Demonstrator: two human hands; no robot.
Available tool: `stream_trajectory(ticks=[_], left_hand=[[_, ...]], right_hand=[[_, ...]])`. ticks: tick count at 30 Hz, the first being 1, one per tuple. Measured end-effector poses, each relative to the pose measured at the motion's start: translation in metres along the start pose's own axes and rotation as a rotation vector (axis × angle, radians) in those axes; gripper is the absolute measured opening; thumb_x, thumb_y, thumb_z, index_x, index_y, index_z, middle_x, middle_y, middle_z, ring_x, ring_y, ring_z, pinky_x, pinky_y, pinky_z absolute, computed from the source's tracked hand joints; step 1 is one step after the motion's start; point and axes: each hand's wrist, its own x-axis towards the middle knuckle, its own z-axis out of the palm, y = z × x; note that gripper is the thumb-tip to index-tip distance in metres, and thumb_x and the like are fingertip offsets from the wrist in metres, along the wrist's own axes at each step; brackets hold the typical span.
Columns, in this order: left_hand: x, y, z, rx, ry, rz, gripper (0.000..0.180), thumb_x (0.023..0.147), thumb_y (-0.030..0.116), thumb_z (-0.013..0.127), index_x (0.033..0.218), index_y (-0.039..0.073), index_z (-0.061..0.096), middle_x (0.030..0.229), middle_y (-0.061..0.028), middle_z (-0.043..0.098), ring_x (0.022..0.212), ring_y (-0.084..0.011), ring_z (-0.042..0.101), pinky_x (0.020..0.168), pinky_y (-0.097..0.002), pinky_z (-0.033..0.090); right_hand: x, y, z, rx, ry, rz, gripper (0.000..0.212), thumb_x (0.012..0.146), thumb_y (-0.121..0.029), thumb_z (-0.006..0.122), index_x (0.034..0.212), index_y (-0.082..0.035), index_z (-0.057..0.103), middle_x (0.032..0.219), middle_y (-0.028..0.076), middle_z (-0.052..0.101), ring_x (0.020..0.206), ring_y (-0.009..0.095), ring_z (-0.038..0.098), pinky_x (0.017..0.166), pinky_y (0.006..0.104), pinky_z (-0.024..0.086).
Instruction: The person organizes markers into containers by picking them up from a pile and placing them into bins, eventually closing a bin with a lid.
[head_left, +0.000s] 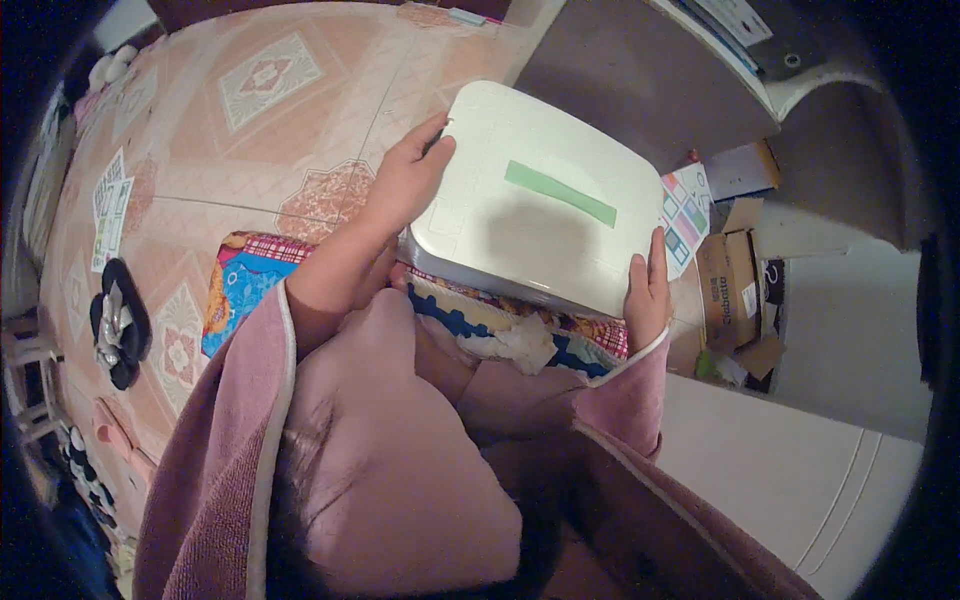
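A storage box with a white lid [480, 205] and a green strap handle [560, 192] sits tilted in front of my knees. My left hand [412, 175] grips its left end, thumb and fingers at the lid's edge. At the opposite end my right hand [649, 295] holds the right edge, its fingers pointing up along the side. The box's lower body shows only as a thin greyish strip; what is inside is hidden under the lid. Beneath it lies a colourful patterned mat [248, 285], with a crumpled white tissue [520, 343] near my legs.
Black slippers [120, 325] and printed sheets [112, 215] lie on the tiled floor to the left. An opened cardboard box [730, 290] and another printed sheet [688, 215] are at the right. A white panel [760, 460] stands near my right elbow, and a grey-brown furniture panel [640, 80] beyond the box.
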Motion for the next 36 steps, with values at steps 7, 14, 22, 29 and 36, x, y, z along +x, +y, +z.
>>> stream_trajectory(ticks=[7,14,22,29,36], left_hand=[[-0.002,-0.009,0.004,-0.028,-0.017,0.117,0.047,0.079,0.019,0.052,0.12,-0.001,0.039,0.13,-0.0181,0.031,0.122,-0.0243,0.028,0.097,-0.0277,0.025],[-0.009,0.002,0.006,-0.144,-0.022,0.016,0.056,0.078,0.017,0.055,0.126,0.001,0.031,0.127,-0.0162,0.035,0.117,-0.0222,0.035,0.095,-0.0277,0.027],[-0.018,0.013,-0.004,-0.484,-0.056,-0.378,0.05,0.073,0.021,0.061,0.113,-0.003,0.044,0.1,-0.0134,0.055,0.087,-0.018,0.054,0.075,-0.0268,0.042],[-0.023,-0.002,0.003,-0.267,0.01,-0.057,0.033,0.076,0.023,0.056,0.099,-0.001,0.055,0.083,-0.0116,0.06,0.075,-0.017,0.056,0.069,-0.0275,0.043],[-0.023,0.007,-0.001,0.168,0.03,0.084,0.036,0.077,0.026,0.053,0.104,0.002,0.052,0.088,-0.0209,0.057,0.082,-0.031,0.057,0.072,-0.0334,0.043]], right_hand=[[0.0,-0.002,-0.001,-0.118,-0.04,-0.115,0.044,0.084,-0.016,0.042,0.124,0.002,0.033,0.134,0.017,0.023,0.123,0.025,0.025,0.098,0.0302,0.023],[0.002,0.008,0.002,-0.072,-0.038,-0.159,0.042,0.084,-0.009,0.045,0.123,0.002,0.035,0.135,0.016,0.022,0.122,0.022,0.026,0.097,0.0286,0.024],[0.003,0.007,0.002,-0.165,-0.025,-0.132,0.047,0.085,-0.021,0.045,0.125,0.0,0.031,0.131,0.019,0.027,0.12,0.027,0.03,0.095,0.0323,0.027],[0.005,0.028,0.004,0.699,0.019,0.37,0.047,0.083,-0.018,0.049,0.12,0.006,0.032,0.113,0.015,0.047,0.098,0.02,0.048,0.083,0.0283,0.038],[0.0,0.017,0.006,0.553,0.101,0.288,0.043,0.082,-0.017,0.051,0.119,0.002,0.039,0.109,0.012,0.05,0.093,0.018,0.05,0.08,0.0262,0.039]])
